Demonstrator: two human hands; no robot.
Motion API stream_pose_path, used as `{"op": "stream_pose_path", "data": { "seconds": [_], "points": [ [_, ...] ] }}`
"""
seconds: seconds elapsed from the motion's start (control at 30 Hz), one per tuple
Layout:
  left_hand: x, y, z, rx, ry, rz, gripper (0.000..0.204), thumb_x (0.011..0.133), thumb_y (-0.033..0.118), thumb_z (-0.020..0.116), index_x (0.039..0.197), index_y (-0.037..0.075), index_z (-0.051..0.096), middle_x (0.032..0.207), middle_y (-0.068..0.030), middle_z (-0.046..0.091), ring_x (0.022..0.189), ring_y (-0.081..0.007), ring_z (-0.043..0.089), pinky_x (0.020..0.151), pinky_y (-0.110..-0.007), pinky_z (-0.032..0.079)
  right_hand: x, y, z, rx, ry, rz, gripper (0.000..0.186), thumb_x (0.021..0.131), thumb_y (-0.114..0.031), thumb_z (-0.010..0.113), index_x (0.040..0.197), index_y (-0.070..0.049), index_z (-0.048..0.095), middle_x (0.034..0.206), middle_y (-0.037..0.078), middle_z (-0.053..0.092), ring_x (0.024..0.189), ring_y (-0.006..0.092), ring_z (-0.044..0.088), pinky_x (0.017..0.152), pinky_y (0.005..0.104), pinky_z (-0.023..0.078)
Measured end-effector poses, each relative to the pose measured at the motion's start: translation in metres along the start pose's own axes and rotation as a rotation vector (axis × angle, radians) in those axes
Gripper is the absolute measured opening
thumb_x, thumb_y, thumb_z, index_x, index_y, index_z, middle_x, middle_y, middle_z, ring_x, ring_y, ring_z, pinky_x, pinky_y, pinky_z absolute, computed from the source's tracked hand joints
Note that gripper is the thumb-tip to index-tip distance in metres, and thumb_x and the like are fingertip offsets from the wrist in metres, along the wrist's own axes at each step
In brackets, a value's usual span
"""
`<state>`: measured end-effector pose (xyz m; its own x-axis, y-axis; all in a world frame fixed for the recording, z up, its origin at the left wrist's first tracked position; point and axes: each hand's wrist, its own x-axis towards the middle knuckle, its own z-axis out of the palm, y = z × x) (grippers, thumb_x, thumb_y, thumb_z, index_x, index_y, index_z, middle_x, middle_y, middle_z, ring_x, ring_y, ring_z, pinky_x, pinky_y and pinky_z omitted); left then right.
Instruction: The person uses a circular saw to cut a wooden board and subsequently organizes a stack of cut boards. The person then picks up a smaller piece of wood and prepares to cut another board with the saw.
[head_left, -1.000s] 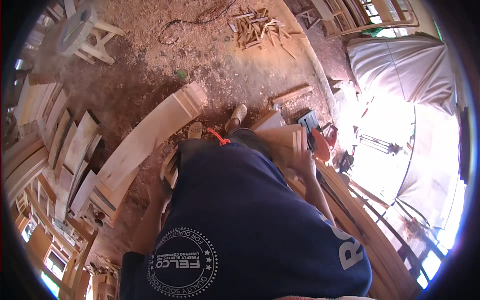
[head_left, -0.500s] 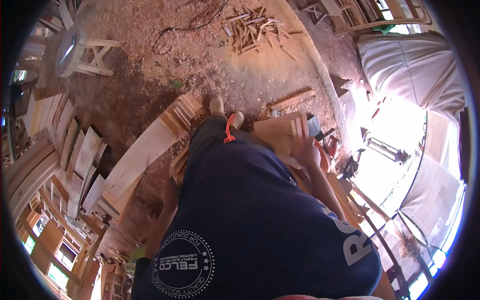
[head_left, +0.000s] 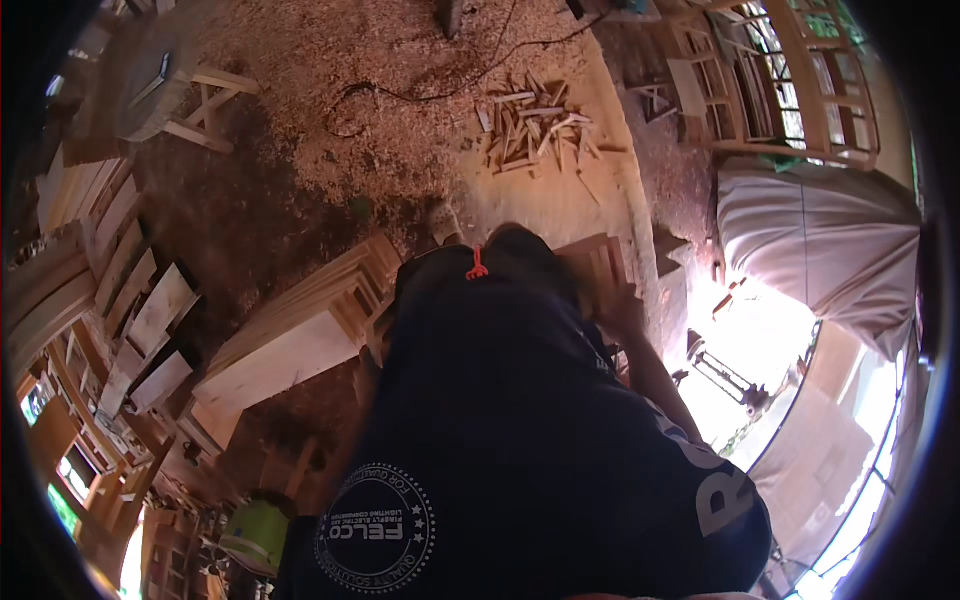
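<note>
My right hand (head_left: 622, 310) is closed around the near end of a small stack of wooden boards (head_left: 598, 262), to the right of my legs; hand and boards are somewhat blurred. Low at my left side, my left hand (head_left: 369, 368) is mostly hidden by my dark shirt and lies in shadow, its fingers not showing. Close to it a piece of wood (head_left: 379, 322) pokes out beside my left leg. Left of that lies a long stack of wide planks (head_left: 290, 340), its edges facing me.
A pile of wood offcuts (head_left: 535, 125) lies on a pale sheet ahead. Wood shavings (head_left: 390, 110) and a dark cable (head_left: 430, 97) cover the floor. A wooden stool (head_left: 205, 110) and leaning boards (head_left: 150, 310) stand left. Draped cloth (head_left: 810, 230) hangs at the right.
The view has shifted, so the offcuts and the draped cloth sit lower. My legs look bent now, and the plank stack shows more of its top edges. My right hand stays at the boards.
</note>
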<state>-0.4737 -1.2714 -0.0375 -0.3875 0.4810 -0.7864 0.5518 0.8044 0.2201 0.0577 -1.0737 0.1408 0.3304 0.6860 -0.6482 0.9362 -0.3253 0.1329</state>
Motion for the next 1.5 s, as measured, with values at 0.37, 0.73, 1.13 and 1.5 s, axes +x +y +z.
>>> {"op": "stream_pose_path", "data": {
  "seconds": [0.37, 0.73, 1.13, 1.5],
  "points": [
    [0.045, 0.145, -0.076, -0.154, 0.200, -0.108, 0.039, 0.109, 0.038, 0.044, 0.135, 0.009, 0.051, 0.105, -0.0313, 0.073, 0.100, -0.0486, 0.072, 0.077, -0.056, 0.055, 0.216, -0.162, -0.138, 0.002, 0.146, -0.139, 0.063, 0.092, -0.052, 0.068, 0.121, 0.001, 0.049, 0.104, 0.030, 0.072, 0.101, 0.0459, 0.074, 0.083, 0.0543, 0.061],
    [0.110, 0.366, -0.258, 0.009, 0.241, -0.297, 0.085, 0.081, 0.054, 0.080, 0.137, -0.002, 0.049, 0.109, -0.0313, 0.073, 0.106, -0.0488, 0.072, 0.085, -0.055, 0.057, 0.406, -0.412, -0.324, 0.112, -0.007, -0.357, 0.076, 0.080, -0.039, 0.079, 0.136, 0.004, 0.049, 0.121, 0.026, 0.068, 0.108, 0.0405, 0.073, 0.093, 0.0507, 0.060],
    [0.163, 0.565, -0.407, 0.067, 0.161, -0.066, 0.079, 0.069, 0.033, 0.085, 0.128, -0.007, 0.049, 0.104, -0.0347, 0.072, 0.099, -0.0538, 0.070, 0.083, -0.059, 0.056, 0.614, -0.581, -0.407, 0.302, 0.026, -0.276, 0.085, 0.073, -0.034, 0.083, 0.138, -0.001, 0.038, 0.116, 0.028, 0.071, 0.107, 0.0440, 0.073, 0.095, 0.0512, 0.059],
    [0.234, 0.715, -0.458, 0.246, 0.140, 0.195, 0.077, 0.072, 0.030, 0.081, 0.134, -0.005, 0.051, 0.105, -0.0340, 0.071, 0.104, -0.0534, 0.069, 0.088, -0.058, 0.055, 0.678, -0.575, -0.420, 0.385, 0.290, -0.188, 0.076, 0.084, -0.014, 0.073, 0.153, -0.011, 0.040, 0.140, 0.025, 0.049, 0.129, 0.0430, 0.056, 0.104, 0.0506, 0.055]
  ]
}}
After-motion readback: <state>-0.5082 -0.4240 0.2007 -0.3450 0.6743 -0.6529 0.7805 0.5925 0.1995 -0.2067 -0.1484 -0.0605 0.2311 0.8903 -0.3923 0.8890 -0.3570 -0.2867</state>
